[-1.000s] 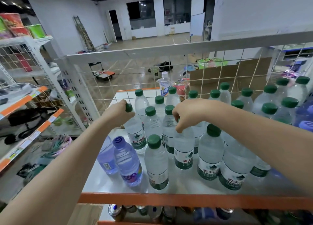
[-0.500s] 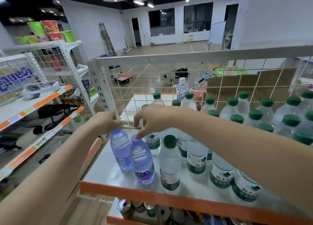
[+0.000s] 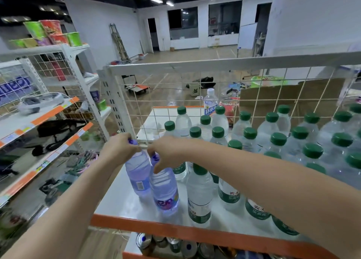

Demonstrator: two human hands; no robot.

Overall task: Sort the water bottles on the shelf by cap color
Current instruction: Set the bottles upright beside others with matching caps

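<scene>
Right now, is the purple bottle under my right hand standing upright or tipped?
Tipped slightly. The right hand grips its cap, and the purple bottle leans left toward the other purple bottle, base on the shelf.

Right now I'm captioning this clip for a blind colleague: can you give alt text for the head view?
Two bare hands each grip the top of a purple-capped bottle: left hand on the left purple bottle, right hand on the right purple bottle, at the white shelf's left end. Green-capped bottles crowd the rest.

Each hand hides a purple bottle's cap (image 3: 155, 157), and the frame's right edge crops the green-capped bottles (image 3: 354, 161).
</scene>
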